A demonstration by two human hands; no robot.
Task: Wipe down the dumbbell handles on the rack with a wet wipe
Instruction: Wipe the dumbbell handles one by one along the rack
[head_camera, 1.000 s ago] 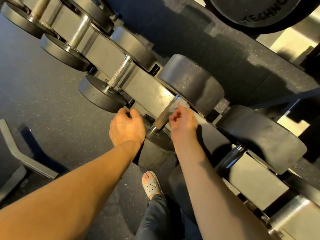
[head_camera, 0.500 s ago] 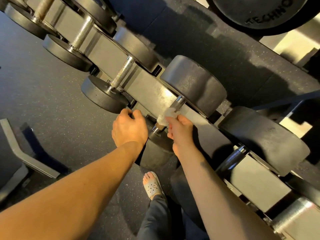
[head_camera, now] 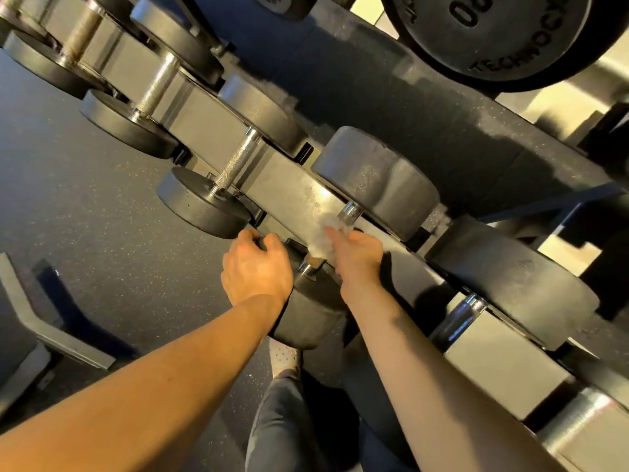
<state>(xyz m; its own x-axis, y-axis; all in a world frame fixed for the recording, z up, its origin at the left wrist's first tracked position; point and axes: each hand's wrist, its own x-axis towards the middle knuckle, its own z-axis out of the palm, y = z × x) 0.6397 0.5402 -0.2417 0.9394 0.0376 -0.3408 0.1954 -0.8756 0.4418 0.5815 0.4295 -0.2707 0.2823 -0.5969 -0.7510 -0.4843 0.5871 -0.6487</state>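
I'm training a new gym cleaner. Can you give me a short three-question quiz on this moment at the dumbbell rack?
1. True or false: the left hand holds the wet wipe.
2. What does the left hand grip? A) the near head of the dumbbell being wiped; B) the big weight plate; C) the neighbouring handle.
3. Fill in: the right hand holds the wipe round the dumbbell's ____.
Key: 1 false; 2 A; 3 handle.
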